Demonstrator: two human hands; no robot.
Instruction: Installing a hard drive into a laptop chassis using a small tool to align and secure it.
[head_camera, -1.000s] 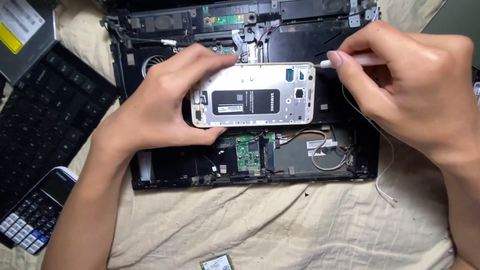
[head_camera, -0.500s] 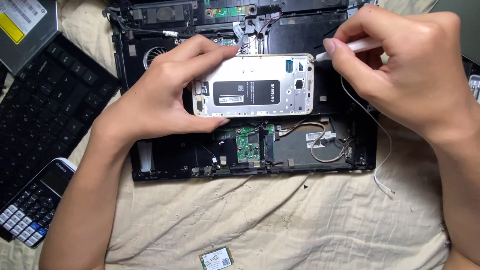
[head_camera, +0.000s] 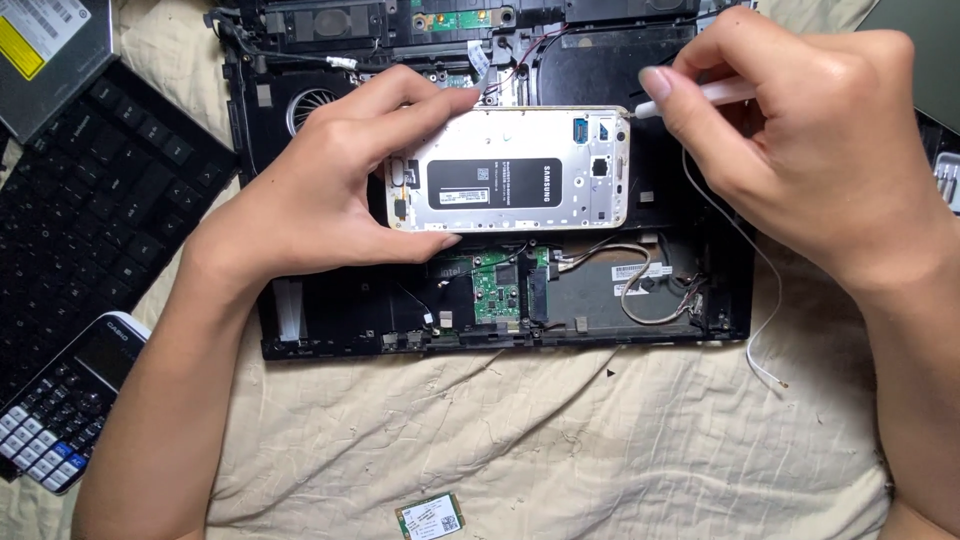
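Head view, left hand gripping opened phone, right hand pinching white tool (beige cloth beneath)

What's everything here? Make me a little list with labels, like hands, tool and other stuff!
left hand: the left hand grips an opened phone by its long edges, back side up
right hand: the right hand pinches a thin white tool, tip at the phone's top corner
under phone: opened black laptop base with a green circuit board showing
left side: black keyboard, calculator, silver disc drive
front: small green card
surface: wrinkled beige cloth
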